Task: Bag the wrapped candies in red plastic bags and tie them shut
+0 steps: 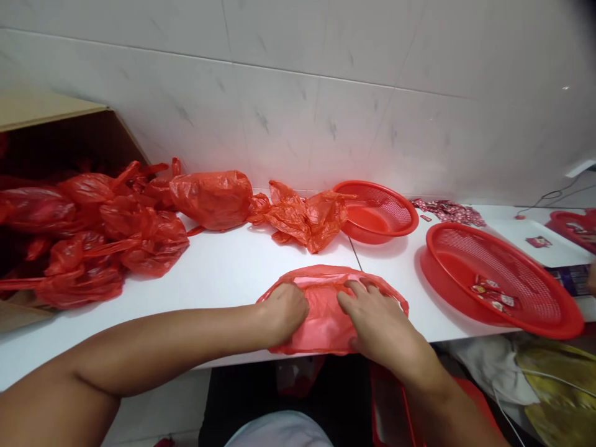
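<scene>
A red plastic bag (326,316) lies spread at the front edge of the white table, directly before me. My left hand (285,313) is closed on the left part of this bag, knuckles up. On its right part rests my right hand (379,320), with thumb and fingers apart and the fingertips on the film. Whatever is inside the bag cannot be made out. Beyond it, by the wall, are a crumpled red bag (307,217) and a filled red bag (212,200).
At left, a cardboard box (51,112) lies with its open side toward the table, and tied red bags (149,233) spill from it. Red baskets stand at right: a rear basket (405,214) and a nearer basket (554,304) holding small packets (496,295). A white scale-like tray (554,248) stands farther right.
</scene>
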{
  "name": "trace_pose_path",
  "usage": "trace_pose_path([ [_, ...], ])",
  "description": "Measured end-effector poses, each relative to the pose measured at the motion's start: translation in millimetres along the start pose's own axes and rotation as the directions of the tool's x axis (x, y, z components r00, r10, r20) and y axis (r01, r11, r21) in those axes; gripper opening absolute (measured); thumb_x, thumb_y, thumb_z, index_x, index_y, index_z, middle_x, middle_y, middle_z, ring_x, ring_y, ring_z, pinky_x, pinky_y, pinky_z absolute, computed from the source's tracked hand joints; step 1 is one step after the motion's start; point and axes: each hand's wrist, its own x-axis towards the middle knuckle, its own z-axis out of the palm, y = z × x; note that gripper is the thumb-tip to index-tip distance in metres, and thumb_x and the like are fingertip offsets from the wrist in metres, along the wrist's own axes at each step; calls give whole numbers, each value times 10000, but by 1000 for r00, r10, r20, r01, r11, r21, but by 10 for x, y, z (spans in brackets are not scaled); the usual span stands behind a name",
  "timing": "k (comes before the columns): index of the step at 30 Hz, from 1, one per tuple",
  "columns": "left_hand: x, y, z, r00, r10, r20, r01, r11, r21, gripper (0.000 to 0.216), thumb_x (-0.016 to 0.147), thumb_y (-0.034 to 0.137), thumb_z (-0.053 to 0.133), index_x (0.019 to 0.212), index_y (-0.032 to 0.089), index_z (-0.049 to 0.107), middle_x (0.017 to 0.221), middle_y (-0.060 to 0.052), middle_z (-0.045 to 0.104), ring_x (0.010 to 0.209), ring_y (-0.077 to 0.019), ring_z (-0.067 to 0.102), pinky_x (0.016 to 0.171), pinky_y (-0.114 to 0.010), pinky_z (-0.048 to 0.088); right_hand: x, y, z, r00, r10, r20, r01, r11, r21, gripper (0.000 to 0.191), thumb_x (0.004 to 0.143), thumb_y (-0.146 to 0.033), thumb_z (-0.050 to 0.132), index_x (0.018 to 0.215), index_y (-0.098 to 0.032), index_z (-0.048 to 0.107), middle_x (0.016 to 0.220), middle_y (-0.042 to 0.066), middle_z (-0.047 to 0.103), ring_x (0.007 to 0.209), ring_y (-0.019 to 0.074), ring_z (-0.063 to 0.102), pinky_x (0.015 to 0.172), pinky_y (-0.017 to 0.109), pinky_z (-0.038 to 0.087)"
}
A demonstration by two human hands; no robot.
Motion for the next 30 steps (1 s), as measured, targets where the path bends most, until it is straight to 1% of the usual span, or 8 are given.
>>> trace_pose_path([
  [3, -192, 108, -216, 975, 199, -100, -193, 979, 70, 208, 694, 235, 867, 842, 212, 724, 901, -148, 727, 932, -351, 694, 864, -452, 504, -100, 114, -45, 996, -61, 72, 61, 998, 7, 598, 638, -94, 757, 1214, -213, 645, 1312, 169, 658, 1051, 360, 701, 733, 387, 537],
  [7, -504, 250, -661, 888, 437, -144, -418, 897, 144, 175, 840, 88, 677, 937, 232, 691, 863, -82, 684, 827, -273, 640, 779, -400, 463, -368, 129, -110, 987, -135, 82, 131, 990, 46, 583, 672, -112, 753, 1235, -221, 648, 1406, 185, 633, 1037, 361, 722, 788, 421, 544],
  [11, -708, 324, -926, 872, 472, -132, -456, 880, 132, 189, 938, 119, 549, 979, 260, 669, 878, -69, 683, 794, -261, 603, 754, -408, 439, -606, 83, -245, 968, -249, 31, 242, 958, 151, 394, 764, -187, 738, 1142, -270, 663, 1482, 120, 602, 1009, 328, 734, 796, 431, 556],
  [15, -459, 97, -769, 946, 302, -115, -283, 946, 158, 218, 800, 238, 780, 997, 216, 688, 914, -100, 688, 893, -303, 634, 906, -442, 465, -353, 113, -205, 983, -185, 15, 181, 971, 156, 465, 707, -121, 752, 1151, -233, 669, 1583, 164, 490, 1077, 345, 721, 807, 413, 555],
  [19, -37, -320, -559, 896, 439, -73, -424, 892, 158, 505, 672, 353, 922, 1074, 152, 692, 999, -128, 692, 995, -315, 634, 997, -439, 476, 73, 222, 122, 990, -90, 107, 70, 981, 184, 1005, 582, -12, 753, 1516, -305, 522, 1715, 208, 233, 1002, 331, 755, 751, 368, 547],
  [22, 112, -511, -521, 850, 510, -129, -491, 857, 154, 180, 858, 196, 749, 1032, 161, 720, 1021, -130, 701, 1028, -280, 640, 1001, -399, 494, 194, 270, 328, 994, -28, 105, 5, 976, 216, 1234, 579, -102, 853, 1644, -393, 300, 1741, 201, 143, 1199, 397, 688, 863, 409, 551],
  [26, 74, -457, -546, 848, 465, -255, -419, 882, 216, 219, 955, 67, 536, 924, 168, 728, 922, -100, 702, 960, -234, 655, 1110, -419, 463, 268, 265, 425, 981, 66, 185, -104, 974, 202, 1397, 580, -297, 940, 1678, -401, 83, 1751, 211, 18, 1343, 461, 573, 945, 475, 537],
  [30, -40, -181, -408, 861, 197, -469, -162, 980, 115, 165, 970, 279, 624, 992, 159, 736, 1097, -127, 720, 1146, -296, 647, 1269, -588, 268, 410, 210, 511, 949, 115, 292, -188, 953, 236, 1459, 581, -328, 956, 1683, -363, 1, 1733, 215, 140, 1387, 435, 533, 1001, 483, 526],
])
